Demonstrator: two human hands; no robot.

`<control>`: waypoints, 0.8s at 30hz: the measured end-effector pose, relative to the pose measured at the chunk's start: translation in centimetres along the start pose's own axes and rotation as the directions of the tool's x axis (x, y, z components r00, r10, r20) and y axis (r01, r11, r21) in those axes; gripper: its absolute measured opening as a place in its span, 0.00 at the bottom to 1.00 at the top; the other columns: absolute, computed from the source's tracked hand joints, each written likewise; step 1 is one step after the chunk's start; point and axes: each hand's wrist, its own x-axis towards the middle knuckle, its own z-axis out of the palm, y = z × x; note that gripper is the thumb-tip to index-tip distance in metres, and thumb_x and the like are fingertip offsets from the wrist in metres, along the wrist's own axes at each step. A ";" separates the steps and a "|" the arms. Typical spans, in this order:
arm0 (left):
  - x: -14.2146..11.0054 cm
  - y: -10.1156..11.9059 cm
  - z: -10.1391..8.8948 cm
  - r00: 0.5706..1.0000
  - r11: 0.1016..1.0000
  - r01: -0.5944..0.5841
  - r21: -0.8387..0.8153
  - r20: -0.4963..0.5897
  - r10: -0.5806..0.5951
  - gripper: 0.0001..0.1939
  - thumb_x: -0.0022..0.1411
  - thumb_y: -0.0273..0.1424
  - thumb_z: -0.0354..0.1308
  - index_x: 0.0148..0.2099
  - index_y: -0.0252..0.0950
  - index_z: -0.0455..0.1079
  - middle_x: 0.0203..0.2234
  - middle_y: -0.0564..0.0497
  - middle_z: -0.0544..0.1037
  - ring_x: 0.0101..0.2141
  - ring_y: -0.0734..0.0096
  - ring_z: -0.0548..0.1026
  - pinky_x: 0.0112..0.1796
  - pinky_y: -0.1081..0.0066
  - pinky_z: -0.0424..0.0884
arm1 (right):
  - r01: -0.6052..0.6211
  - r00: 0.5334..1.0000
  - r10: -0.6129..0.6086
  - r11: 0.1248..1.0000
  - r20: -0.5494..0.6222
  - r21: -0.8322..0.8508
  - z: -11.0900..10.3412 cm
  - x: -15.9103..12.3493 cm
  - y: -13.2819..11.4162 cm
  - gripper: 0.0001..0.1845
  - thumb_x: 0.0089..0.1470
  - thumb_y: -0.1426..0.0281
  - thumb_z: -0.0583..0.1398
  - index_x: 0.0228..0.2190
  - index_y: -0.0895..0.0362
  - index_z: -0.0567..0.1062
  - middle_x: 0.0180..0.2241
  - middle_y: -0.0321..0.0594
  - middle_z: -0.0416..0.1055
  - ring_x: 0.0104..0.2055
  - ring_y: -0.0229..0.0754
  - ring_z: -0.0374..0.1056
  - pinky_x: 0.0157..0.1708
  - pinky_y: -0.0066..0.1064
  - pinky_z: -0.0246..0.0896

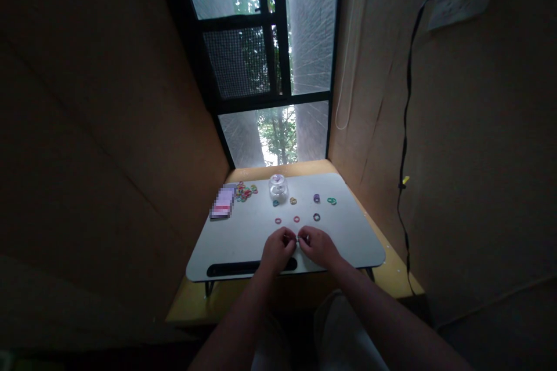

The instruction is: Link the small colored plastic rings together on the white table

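Note:
My left hand (278, 249) and my right hand (318, 247) meet over the front of a white lap table (235, 237). Both are closed, with thumbs and fingertips pinched and nearly touching. Whatever sits between them is too small and shaded to name. Just beyond my fingers lie a pink ring (278, 221), a red ring (296, 219) and a dark ring (317, 217). Farther back are a blue ring cluster (275, 203), a yellowish one (293, 200), a purple one (316, 198) and a green one (332, 201).
A clear round jar (277, 188) stands at the table's back. Left of it lie a heap of coloured rings (246, 192) and a blurred-out phone-like rectangle (223, 202). A black slot (235, 269) runs along the front edge. A black cable (407, 116) hangs on the right wall.

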 end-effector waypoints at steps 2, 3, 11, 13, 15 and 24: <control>-0.1 0.1 0.0 1.000 1.000 0.010 0.012 -0.003 -0.010 0.04 0.53 0.27 0.55 0.33 0.37 0.69 0.26 0.54 0.75 0.27 0.74 0.71 0.30 0.74 0.64 | 0.005 1.000 -0.005 1.000 0.004 -0.006 -0.1 0.0 0.0 0.03 0.51 0.72 0.56 0.28 0.55 0.71 0.26 0.34 0.70 0.29 0.36 0.64 0.31 0.26 0.51; -0.1 0.1 0.0 1.000 1.000 0.011 0.021 -0.005 -0.011 0.04 0.53 0.27 0.55 0.34 0.37 0.69 0.26 0.54 0.74 0.27 0.74 0.71 0.30 0.74 0.64 | 0.001 1.000 -0.001 1.000 0.004 -0.009 -0.1 0.0 -0.1 0.04 0.51 0.72 0.56 0.27 0.55 0.71 0.26 0.34 0.69 0.28 0.36 0.63 0.30 0.26 0.51; -0.3 0.3 0.3 1.000 0.997 -0.024 0.078 -0.014 0.025 0.03 0.54 0.30 0.55 0.32 0.37 0.69 0.24 0.55 0.73 0.26 0.75 0.68 0.29 0.74 0.61 | -0.020 1.000 0.020 0.999 0.000 -0.033 -0.1 -0.1 -0.1 0.06 0.53 0.70 0.56 0.25 0.55 0.70 0.25 0.34 0.68 0.28 0.36 0.61 0.29 0.26 0.49; -0.3 0.3 0.4 1.000 0.996 -0.023 0.090 -0.006 0.024 0.03 0.55 0.30 0.55 0.33 0.37 0.69 0.24 0.55 0.72 0.25 0.75 0.68 0.29 0.74 0.61 | -0.013 1.000 0.013 0.999 0.000 -0.036 -0.1 -0.1 -0.1 0.06 0.53 0.70 0.56 0.25 0.56 0.69 0.25 0.34 0.68 0.28 0.35 0.61 0.29 0.26 0.49; -0.4 0.3 0.3 1.000 0.995 -0.023 0.097 0.006 0.022 0.04 0.55 0.32 0.55 0.33 0.37 0.68 0.23 0.55 0.72 0.25 0.75 0.67 0.28 0.74 0.60 | -0.011 1.000 0.011 0.999 -0.004 -0.042 -0.1 -0.2 -0.1 0.07 0.53 0.70 0.56 0.24 0.56 0.69 0.25 0.34 0.68 0.28 0.35 0.61 0.29 0.26 0.48; -0.4 0.8 0.2 0.998 0.994 -0.064 0.091 0.014 0.063 0.07 0.57 0.33 0.54 0.36 0.37 0.70 0.25 0.54 0.72 0.26 0.74 0.67 0.29 0.73 0.61 | -0.007 1.000 0.006 0.999 -0.022 -0.042 0.0 -0.2 -0.1 0.07 0.53 0.70 0.54 0.25 0.56 0.70 0.25 0.35 0.68 0.28 0.36 0.61 0.30 0.26 0.49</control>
